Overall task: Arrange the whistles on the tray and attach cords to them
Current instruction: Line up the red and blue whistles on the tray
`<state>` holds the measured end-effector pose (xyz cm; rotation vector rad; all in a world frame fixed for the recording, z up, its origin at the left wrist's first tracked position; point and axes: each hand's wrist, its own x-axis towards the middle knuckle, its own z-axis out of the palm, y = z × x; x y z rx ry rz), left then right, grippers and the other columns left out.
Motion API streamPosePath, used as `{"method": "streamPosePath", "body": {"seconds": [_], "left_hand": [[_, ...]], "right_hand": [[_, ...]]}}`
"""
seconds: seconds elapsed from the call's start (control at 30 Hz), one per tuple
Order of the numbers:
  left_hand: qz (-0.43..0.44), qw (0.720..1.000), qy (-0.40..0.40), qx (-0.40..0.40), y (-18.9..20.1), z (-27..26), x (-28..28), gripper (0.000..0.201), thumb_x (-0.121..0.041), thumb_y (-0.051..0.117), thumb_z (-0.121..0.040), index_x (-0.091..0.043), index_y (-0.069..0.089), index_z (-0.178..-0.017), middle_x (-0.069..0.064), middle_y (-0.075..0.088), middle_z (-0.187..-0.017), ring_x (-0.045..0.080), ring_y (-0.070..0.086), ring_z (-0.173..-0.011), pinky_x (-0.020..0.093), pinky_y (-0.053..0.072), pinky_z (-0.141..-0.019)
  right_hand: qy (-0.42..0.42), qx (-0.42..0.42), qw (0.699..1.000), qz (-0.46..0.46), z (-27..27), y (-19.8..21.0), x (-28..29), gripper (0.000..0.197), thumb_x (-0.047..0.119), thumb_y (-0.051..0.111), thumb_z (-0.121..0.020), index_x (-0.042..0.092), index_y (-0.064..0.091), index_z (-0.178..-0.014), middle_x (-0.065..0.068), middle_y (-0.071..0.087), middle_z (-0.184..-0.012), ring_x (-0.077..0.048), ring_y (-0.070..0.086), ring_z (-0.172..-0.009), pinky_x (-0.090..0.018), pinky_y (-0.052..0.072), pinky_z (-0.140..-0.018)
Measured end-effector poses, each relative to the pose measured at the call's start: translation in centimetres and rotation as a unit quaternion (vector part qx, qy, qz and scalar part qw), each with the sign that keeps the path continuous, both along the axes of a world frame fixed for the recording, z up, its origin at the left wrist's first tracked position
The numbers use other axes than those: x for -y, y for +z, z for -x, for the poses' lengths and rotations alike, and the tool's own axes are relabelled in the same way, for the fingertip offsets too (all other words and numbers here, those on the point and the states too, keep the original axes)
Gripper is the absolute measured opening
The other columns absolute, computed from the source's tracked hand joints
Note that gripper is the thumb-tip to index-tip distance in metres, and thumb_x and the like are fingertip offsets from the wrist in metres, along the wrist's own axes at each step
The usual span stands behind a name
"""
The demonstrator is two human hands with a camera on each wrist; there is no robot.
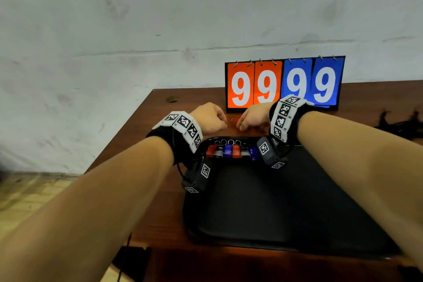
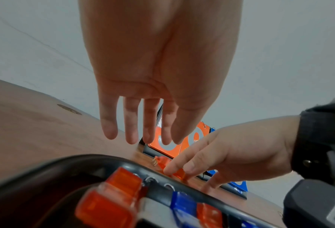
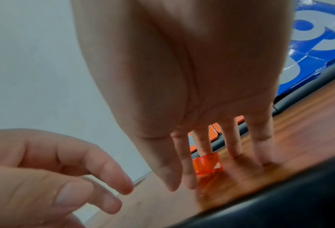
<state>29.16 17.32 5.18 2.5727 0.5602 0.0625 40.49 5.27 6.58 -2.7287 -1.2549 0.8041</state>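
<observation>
**Orange whistle touched behind the tray**

An orange whistle (image 2: 169, 167) is seen lying on the wooden table (image 1: 160, 190), at the centre of the head view, between the far rim of the black tray (image 1: 274, 201) and the scoreboard (image 1: 283, 84) (all four of its cards read 9). It is touched by the fingertips of the right hand (image 1: 253, 119), whose fingers are extended downward and slightly spread; whether the whistle is actually pinched cannot be told, since only contact from above and beside it is shown. The left hand (image 1: 207, 120) is held just to the left of the whistle, its fingers straight and loosely spread, with nothing gripped.

Inside the tray, along its far edge, a row of whistles (image 1: 232, 151) is laid side by side in red, grey and blue, with metal rings pointing away. At the right edge of the head view, a heap of black cords (image 1: 402, 126) is seen on the table.
</observation>
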Motion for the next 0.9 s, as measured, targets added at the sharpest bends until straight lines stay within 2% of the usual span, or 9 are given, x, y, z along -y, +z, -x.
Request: {"method": "streamPosePath", "body": {"seconds": [0.13, 0.2, 0.33, 0.43, 0.5, 0.57, 0.63, 0.73, 0.9], "left_hand": [[0.012, 1.000, -0.001, 0.002, -0.2, 0.2, 0.0, 0.009, -0.022, 0.066, -0.087, -0.022, 0.071, -0.095, -0.002, 0.068, -0.098, 0.014, 0.062, -0.094, 0.026, 0.046, -0.084], [0.015, 1.000, 0.002, 0.010, -0.2, 0.4, 0.2, 0.009, -0.020, 0.066, -0.086, -0.022, 0.070, -0.094, -0.002, 0.068, -0.099, 0.014, 0.062, -0.094, 0.026, 0.047, -0.084], [0.008, 0.999, 0.017, 0.035, 0.0, 0.6, 0.8, 0.018, -0.018, 0.066, -0.085, -0.021, 0.069, -0.103, -0.001, 0.067, -0.105, 0.016, 0.063, -0.100, 0.029, 0.049, -0.090], [-0.006, 0.997, 0.018, 0.070, 0.6, 0.9, 2.0, 0.036, -0.016, 0.065, -0.085, -0.018, 0.062, -0.121, 0.000, 0.064, -0.117, 0.017, 0.060, -0.107, 0.029, 0.048, -0.095], [-0.010, 0.995, 0.018, 0.098, 1.0, 1.0, 2.8, 0.046, -0.014, 0.065, -0.084, -0.018, 0.056, -0.129, 0.000, 0.061, -0.120, 0.017, 0.059, -0.109, 0.027, 0.046, -0.093], [-0.005, 0.993, 0.006, 0.117, 1.5, 1.3, 4.0, 0.048, -0.014, 0.068, -0.083, -0.019, 0.056, -0.129, 0.001, 0.062, -0.121, 0.017, 0.060, -0.109, 0.028, 0.047, -0.094], [-0.002, 0.992, -0.014, 0.129, 2.0, 1.5, 5.3, 0.038, -0.016, 0.071, -0.081, -0.018, 0.064, -0.119, 0.002, 0.068, -0.114, 0.017, 0.064, -0.104, 0.033, 0.050, -0.096], [-0.006, 0.991, -0.038, 0.129, 2.5, 2.2, 7.2, 0.024, -0.015, 0.073, -0.081, -0.015, 0.071, -0.105, 0.002, 0.072, -0.103, 0.018, 0.066, -0.096, 0.033, 0.053, -0.091], [-0.012, 0.990, -0.044, 0.135, 3.6, 3.7, 9.7, 0.026, -0.022, 0.075, -0.081, -0.013, 0.071, -0.105, 0.001, 0.071, -0.098, 0.016, 0.067, -0.092, 0.031, 0.053, -0.085]], "right_hand": [[-0.045, -0.007, 0.999, -0.010, -0.9, -0.6, -0.4, 0.039, 0.031, 0.063, -0.092, 0.017, 0.063, -0.128, -0.006, 0.061, -0.129, -0.024, 0.057, -0.116, -0.036, 0.044, -0.103], [-0.043, -0.011, 0.999, -0.031, -0.8, -0.5, 0.0, 0.036, 0.030, 0.061, -0.093, 0.019, 0.065, -0.127, -0.004, 0.062, -0.127, -0.023, 0.057, -0.115, -0.035, 0.044, -0.102], [-0.061, -0.020, 0.986, -0.152, -0.6, 0.0, 1.3, 0.025, 0.028, 0.065, -0.091, 0.016, 0.074, -0.111, -0.002, 0.069, -0.115, -0.018, 0.062, -0.103, -0.030, 0.050, -0.088], [-0.093, -0.094, 0.971, -0.200, 0.1, 1.0, 2.9, 0.021, 0.026, 0.068, -0.089, 0.012, 0.075, -0.104, -0.010, 0.070, -0.105, -0.017, 0.062, -0.078, -0.025, 0.054, -0.067], [-0.101, -0.151, 0.957, -0.226, 0.9, 1.8, 3.9, 0.021, 0.020, 0.069, -0.088, 0.006, 0.074, -0.103, -0.017, 0.071, -0.101, -0.017, 0.064, -0.074, -0.024, 0.055, -0.063], [-0.109, -0.199, 0.942, -0.248, 2.1, 2.8, 5.2, 0.021, 0.014, 0.068, -0.089, 0.000, 0.072, -0.104, -0.018, 0.070, -0.088, -0.015, 0.064, -0.064, -0.023, 0.054, -0.058], [-0.118, -0.219, 0.934, -0.256, 3.3, 3.7, 6.5, 0.023, 0.011, 0.068, -0.088, -0.004, 0.071, -0.105, -0.014, 0.066, -0.077, -0.014, 0.059, -0.055, -0.021, 0.051, -0.052], [-0.137, -0.226, 0.928, -0.263, 4.6, 4.3, 8.3, 0.026, 0.007, 0.069, -0.084, -0.009, 0.068, -0.105, -0.013, 0.063, -0.074, -0.017, 0.057, -0.058, -0.022, 0.047, -0.055], [-0.194, -0.276, 0.884, -0.324, 6.4, 5.2, 11.6, 0.024, 0.007, 0.067, -0.086, -0.007, 0.066, -0.106, -0.018, 0.064, -0.090, -0.021, 0.059, -0.075, -0.027, 0.049, -0.064]]}}
